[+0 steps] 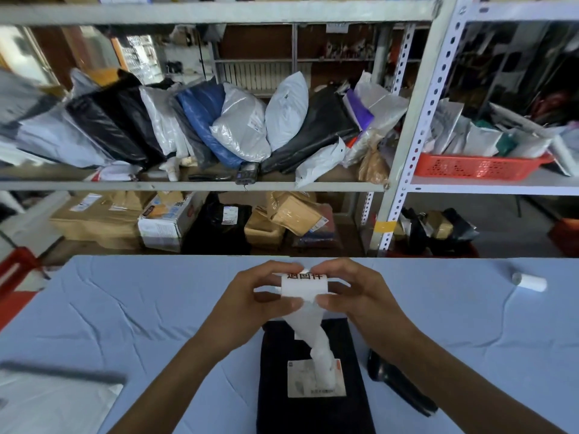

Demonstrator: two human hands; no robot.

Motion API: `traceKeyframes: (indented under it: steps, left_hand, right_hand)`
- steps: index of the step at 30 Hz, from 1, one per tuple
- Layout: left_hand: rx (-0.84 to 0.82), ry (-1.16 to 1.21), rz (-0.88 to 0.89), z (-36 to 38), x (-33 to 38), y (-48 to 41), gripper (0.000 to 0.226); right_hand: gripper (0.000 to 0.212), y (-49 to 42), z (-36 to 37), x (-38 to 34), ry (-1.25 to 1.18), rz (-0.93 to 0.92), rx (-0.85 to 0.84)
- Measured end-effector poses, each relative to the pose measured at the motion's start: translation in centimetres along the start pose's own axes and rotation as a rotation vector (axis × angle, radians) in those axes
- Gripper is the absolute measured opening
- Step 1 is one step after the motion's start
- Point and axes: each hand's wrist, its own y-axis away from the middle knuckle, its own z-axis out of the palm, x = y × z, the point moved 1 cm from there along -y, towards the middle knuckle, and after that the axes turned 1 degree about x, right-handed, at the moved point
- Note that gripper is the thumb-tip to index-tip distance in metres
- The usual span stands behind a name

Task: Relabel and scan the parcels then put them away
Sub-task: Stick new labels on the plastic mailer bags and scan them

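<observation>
As 2 grips (250, 296) (354, 292) pinch label (304, 286) (printed), parcel (279, 371) below

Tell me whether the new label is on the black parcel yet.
Not on: left hand and right hand pinch the label above the black parcel; its strip hangs over the old label.

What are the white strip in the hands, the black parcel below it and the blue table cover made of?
The white strip: probably label paper on thin backing, matte and printed; its tail twists limply. The black parcel: matte plastic film or cloth, too dark to tell. The blue table cover: seemingly cloth, with soft creases.
</observation>
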Motion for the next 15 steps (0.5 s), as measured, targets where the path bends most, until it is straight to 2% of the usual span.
traceKeyframes:
  steps: [4, 9, 13, 15]
  left_hand:
    - [0.043, 0.041, 0.004, 0.5, 0.5, 0.2, 0.038]
    - [0.051, 0.088, -0.016, 0.9, 1.3, 0.4, 0.038]
    - [0.076, 0.034, 0.055, 1.1, 2.1, 0.9, 0.038]
    - [0.077, -0.013, 0.078, 1.1, 2.5, 1.2, 0.038]
  right_hand:
    - [0.026, 0.6, 0.5, -1.1, 0.247, -0.151, 0.019]
    - [0.018, 1.0, 0.5, -2.6, 0.508, -0.257, 0.098]
    - [0.021, 1.1, 0.3, -3.7, 0.766, -0.552, 0.014]
    - [0.023, 1.3, 0.1, -4.3, 0.798, -0.57, -0.018]
